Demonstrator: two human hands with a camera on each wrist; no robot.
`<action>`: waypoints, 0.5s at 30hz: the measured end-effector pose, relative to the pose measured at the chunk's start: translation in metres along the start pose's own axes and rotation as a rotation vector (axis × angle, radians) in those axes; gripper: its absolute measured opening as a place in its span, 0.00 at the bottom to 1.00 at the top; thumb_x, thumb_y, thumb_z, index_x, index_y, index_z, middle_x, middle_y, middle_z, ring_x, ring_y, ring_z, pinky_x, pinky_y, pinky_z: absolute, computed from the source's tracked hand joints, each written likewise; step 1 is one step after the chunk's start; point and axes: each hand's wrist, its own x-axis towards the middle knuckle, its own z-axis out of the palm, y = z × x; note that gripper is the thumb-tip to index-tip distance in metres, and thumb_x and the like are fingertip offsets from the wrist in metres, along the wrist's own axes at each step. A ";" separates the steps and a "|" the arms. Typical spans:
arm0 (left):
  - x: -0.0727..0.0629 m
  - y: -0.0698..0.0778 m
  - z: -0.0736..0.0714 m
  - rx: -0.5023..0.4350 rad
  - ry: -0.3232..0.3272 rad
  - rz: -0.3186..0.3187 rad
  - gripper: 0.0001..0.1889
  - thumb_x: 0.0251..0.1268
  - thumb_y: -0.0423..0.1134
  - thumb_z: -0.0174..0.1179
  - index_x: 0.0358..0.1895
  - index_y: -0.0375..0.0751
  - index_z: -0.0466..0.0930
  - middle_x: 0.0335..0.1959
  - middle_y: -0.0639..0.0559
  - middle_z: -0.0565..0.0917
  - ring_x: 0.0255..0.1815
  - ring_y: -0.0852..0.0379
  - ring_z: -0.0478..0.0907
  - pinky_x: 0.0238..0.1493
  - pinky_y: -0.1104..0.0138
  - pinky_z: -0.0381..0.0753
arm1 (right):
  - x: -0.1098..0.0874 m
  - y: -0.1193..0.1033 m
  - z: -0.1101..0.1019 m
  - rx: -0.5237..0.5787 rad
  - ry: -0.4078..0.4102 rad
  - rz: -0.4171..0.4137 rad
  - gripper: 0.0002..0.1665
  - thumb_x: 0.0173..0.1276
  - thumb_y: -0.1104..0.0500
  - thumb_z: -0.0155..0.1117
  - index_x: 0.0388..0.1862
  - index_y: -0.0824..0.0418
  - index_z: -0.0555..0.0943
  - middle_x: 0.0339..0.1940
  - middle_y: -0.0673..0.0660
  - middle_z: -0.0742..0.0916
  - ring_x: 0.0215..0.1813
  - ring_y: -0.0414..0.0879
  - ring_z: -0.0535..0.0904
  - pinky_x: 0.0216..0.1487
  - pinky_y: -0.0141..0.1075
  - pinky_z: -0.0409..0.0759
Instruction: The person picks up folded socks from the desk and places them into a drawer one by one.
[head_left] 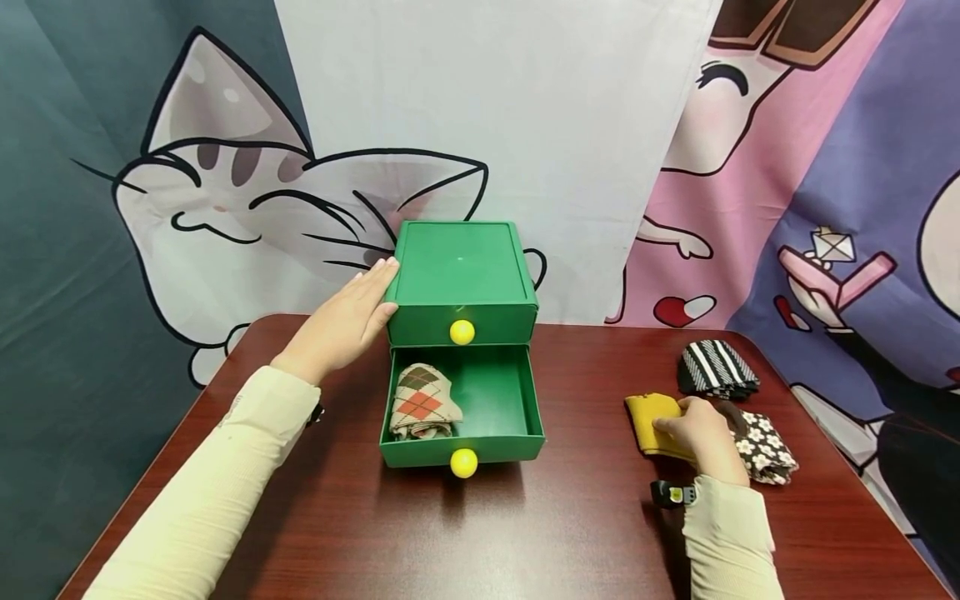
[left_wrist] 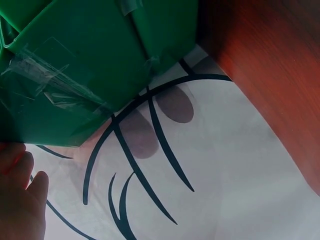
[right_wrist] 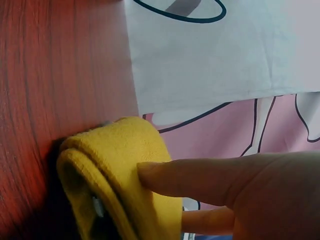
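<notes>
A green two-drawer box [head_left: 462, 267] stands on the table, its lower drawer [head_left: 495, 392] pulled out. Inside that drawer, on the left, lies a folded argyle sock [head_left: 423, 400]. My left hand [head_left: 341, 321] rests with straight fingers against the box's upper left side; the left wrist view catches only some of its fingers [left_wrist: 37, 192]. At the right, my right hand [head_left: 705, 433] pinches a folded yellow sock [head_left: 651, 421]. In the right wrist view the thumb presses on the yellow sock [right_wrist: 125, 150], with another finger behind it.
Behind the right hand sits a black-and-white striped folded sock [head_left: 717, 368]. Beside the hand lies a brown floral folded sock [head_left: 767, 450]. Yellow round knobs [head_left: 462, 332] front both drawers. A printed cloth [head_left: 495, 108] hangs behind the brown table [head_left: 570, 517].
</notes>
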 end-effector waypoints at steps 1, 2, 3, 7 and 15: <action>0.000 0.000 0.000 -0.002 0.000 -0.001 0.32 0.86 0.48 0.39 0.81 0.33 0.48 0.82 0.40 0.54 0.83 0.45 0.48 0.82 0.54 0.45 | 0.000 0.000 0.000 0.005 -0.001 0.001 0.39 0.67 0.55 0.65 0.62 0.86 0.67 0.60 0.84 0.75 0.56 0.73 0.74 0.59 0.63 0.74; 0.000 0.000 0.000 -0.004 0.001 -0.003 0.32 0.86 0.48 0.39 0.81 0.33 0.48 0.82 0.40 0.54 0.83 0.45 0.48 0.82 0.54 0.45 | 0.001 0.000 0.001 0.008 0.000 0.002 0.39 0.66 0.55 0.66 0.62 0.86 0.68 0.59 0.83 0.75 0.55 0.72 0.75 0.58 0.63 0.74; 0.000 0.000 0.000 -0.004 0.001 -0.004 0.32 0.86 0.48 0.39 0.81 0.33 0.48 0.82 0.40 0.54 0.83 0.45 0.48 0.82 0.54 0.45 | 0.002 0.001 0.001 0.011 0.001 0.002 0.39 0.66 0.55 0.67 0.61 0.86 0.68 0.57 0.83 0.76 0.53 0.72 0.75 0.57 0.62 0.75; 0.000 0.000 0.000 -0.003 0.004 -0.003 0.32 0.86 0.48 0.39 0.81 0.32 0.49 0.81 0.39 0.55 0.82 0.44 0.48 0.82 0.53 0.46 | 0.005 0.005 0.003 0.032 0.008 -0.008 0.38 0.65 0.55 0.69 0.60 0.85 0.70 0.55 0.82 0.78 0.50 0.70 0.76 0.55 0.60 0.76; 0.000 0.001 0.000 0.000 0.011 0.010 0.32 0.86 0.47 0.40 0.80 0.31 0.50 0.81 0.38 0.56 0.82 0.43 0.49 0.82 0.52 0.47 | 0.011 0.011 0.006 0.114 0.017 -0.015 0.37 0.65 0.56 0.70 0.63 0.81 0.71 0.58 0.81 0.77 0.52 0.67 0.76 0.55 0.57 0.76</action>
